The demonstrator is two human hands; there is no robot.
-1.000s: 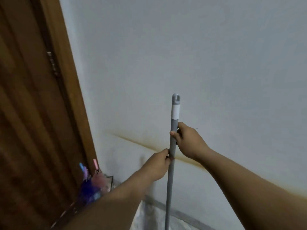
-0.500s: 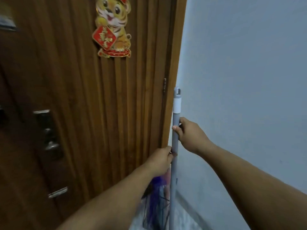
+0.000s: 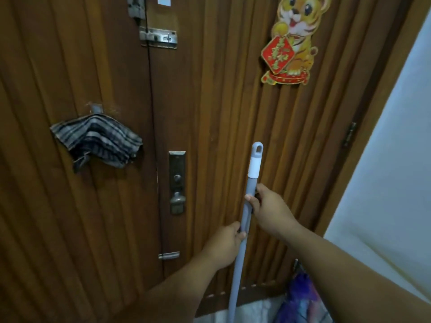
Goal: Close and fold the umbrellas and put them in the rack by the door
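Note:
I hold a long grey pole [image 3: 240, 259] upright in front of the wooden door; it has a white band and a grey hanging loop at its top. My right hand [image 3: 268, 210] grips it just below the white band. My left hand [image 3: 224, 245] grips it lower down. Folded purple and blue umbrellas [image 3: 300, 297] stand low at the right, by the door's foot, partly hidden behind my right forearm. The rack itself is hard to make out.
The brown double door [image 3: 210, 113] fills the view, with a lock plate and handle [image 3: 177, 183], bolts, a striped cloth [image 3: 98, 141] hanging at the left and a tiger decoration [image 3: 291, 40]. A white wall [image 3: 391, 171] stands at the right.
The view has swung left from the white wall to the door. Both hands keep the same grip on the pole, which now stands before the door.

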